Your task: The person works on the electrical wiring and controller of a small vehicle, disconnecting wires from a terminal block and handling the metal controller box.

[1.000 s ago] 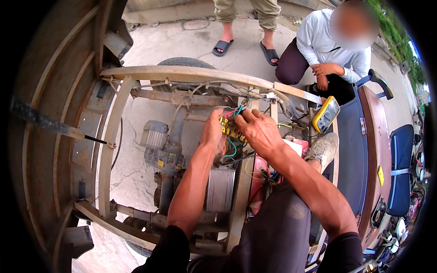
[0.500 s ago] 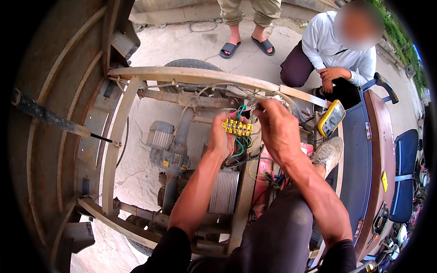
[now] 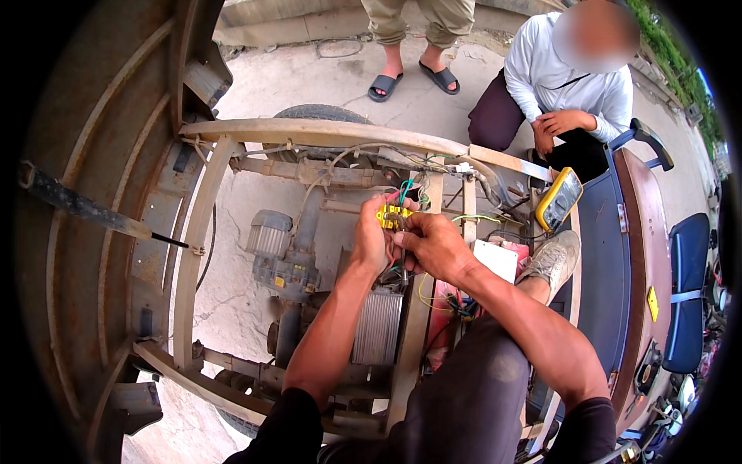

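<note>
My left hand (image 3: 369,236) is closed around a yellow terminal block (image 3: 384,215), keeping it above the open vehicle frame. Green and red wires (image 3: 405,189) run from the block, with more below it. My right hand (image 3: 434,243) is pressed up against the block's right side, fingers pinched on a slim, screwdriver-like tool (image 3: 404,271) whose lower end sticks out beneath the fingers. Those fingers cover the right part of the block and the tool's contact point.
A yellow multimeter (image 3: 559,201) leans on the frame's right side, near my shoe (image 3: 556,259). Below are a motor (image 3: 272,232) and a finned metal box (image 3: 377,325). One person (image 3: 572,93) crouches at the far right; another stands in sandals (image 3: 440,77). A raised panel (image 3: 85,193) fills the left.
My right hand has come down and left onto the terminal block, covering its right part. The slim tool now shows below the fingers. My left hand keeps its hold on the block.
</note>
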Tool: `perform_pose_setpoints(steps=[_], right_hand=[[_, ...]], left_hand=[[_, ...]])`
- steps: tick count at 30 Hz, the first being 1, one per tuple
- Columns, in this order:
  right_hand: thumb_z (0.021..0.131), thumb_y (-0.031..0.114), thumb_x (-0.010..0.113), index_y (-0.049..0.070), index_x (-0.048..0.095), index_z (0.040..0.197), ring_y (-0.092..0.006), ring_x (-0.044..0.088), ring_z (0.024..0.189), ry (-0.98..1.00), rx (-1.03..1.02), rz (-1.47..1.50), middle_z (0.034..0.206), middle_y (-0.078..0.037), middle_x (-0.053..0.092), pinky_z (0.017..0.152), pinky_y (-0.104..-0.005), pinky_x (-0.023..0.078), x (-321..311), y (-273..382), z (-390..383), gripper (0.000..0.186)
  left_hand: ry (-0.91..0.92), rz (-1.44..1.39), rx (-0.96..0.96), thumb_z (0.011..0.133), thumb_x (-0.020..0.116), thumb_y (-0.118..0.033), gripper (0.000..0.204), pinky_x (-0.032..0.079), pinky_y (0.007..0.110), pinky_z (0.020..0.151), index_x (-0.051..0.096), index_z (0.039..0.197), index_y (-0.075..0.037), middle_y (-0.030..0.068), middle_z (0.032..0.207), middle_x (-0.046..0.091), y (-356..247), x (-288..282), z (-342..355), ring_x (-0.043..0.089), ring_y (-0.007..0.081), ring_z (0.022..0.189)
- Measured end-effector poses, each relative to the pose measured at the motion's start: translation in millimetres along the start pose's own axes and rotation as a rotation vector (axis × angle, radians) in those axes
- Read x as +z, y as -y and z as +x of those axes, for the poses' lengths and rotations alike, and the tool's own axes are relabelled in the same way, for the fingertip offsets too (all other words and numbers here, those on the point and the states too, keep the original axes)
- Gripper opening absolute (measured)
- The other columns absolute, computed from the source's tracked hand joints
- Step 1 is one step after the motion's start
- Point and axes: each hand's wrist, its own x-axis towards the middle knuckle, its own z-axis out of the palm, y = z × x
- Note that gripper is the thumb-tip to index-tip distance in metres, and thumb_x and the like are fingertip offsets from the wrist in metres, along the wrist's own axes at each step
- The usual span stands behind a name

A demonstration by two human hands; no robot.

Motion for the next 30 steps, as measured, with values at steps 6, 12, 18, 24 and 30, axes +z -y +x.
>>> perform_pose_setpoints(steps=[6, 12, 18, 24, 30], right_hand=[[0.094, 0.015, 0.063, -0.005, 0.065, 0.085, -0.0158, 0.065, 0.056, 0.002, 0.028, 0.073, 0.067, -0.011, 0.066, 0.052, -0.0321, 0.052, 4, 3, 1, 0.022], [0.091, 0.013, 0.060, -0.008, 0.061, 0.092, -0.0376, 0.068, 0.072, -0.091, -0.171, -0.403, 0.076, -0.025, 0.067, 0.069, -0.0438, 0.055, 7, 6, -5, 0.021], [0.090, 0.015, 0.057, -0.011, 0.049, 0.109, -0.0491, 0.064, 0.093, -0.063, -0.250, -0.561, 0.090, -0.035, 0.065, 0.085, -0.0526, 0.050, 10, 1, -8, 0.033], [0.089, 0.010, 0.053, -0.025, 0.016, 0.138, -0.0477, 0.065, 0.090, 0.002, -0.223, -0.742, 0.089, -0.036, 0.064, 0.079, -0.0497, 0.052, 18, 2, -8, 0.071], [0.087, 0.004, 0.047, -0.031, 0.021, 0.130, -0.0464, 0.066, 0.070, -0.112, -0.325, -0.837, 0.075, -0.033, 0.064, 0.063, -0.0499, 0.052, 26, -8, -3, 0.061]], left_hand=[[-0.070, 0.164, 0.037, 0.100, 0.033, -0.042, 0.047, 0.055, 0.035, 0.074, 0.060, 0.105, -0.004, 0.0113, 0.098, 0.068, 5, -7, 3, 0.067, 0.0211, 0.082], [-0.068, 0.276, 0.104, 0.100, 0.031, -0.040, 0.047, 0.054, 0.033, 0.078, 0.060, 0.103, -0.004, 0.0111, 0.096, 0.069, 3, 1, 2, 0.066, 0.0190, 0.082], [-0.112, 0.461, 0.222, 0.097, 0.031, -0.034, 0.045, 0.053, 0.034, 0.080, 0.063, 0.093, -0.001, 0.0127, 0.092, 0.070, 8, -5, 7, 0.066, 0.0203, 0.083], [-0.142, 0.593, 0.359, 0.097, 0.037, -0.035, 0.045, 0.049, 0.033, 0.070, 0.066, 0.084, -0.003, 0.0076, 0.080, 0.068, 11, -10, 12, 0.062, 0.0176, 0.072], [-0.152, 0.539, 0.266, 0.094, 0.037, -0.031, 0.044, 0.051, 0.034, 0.075, 0.066, 0.084, 0.001, 0.0126, 0.081, 0.071, 8, -12, 15, 0.064, 0.0210, 0.075]])
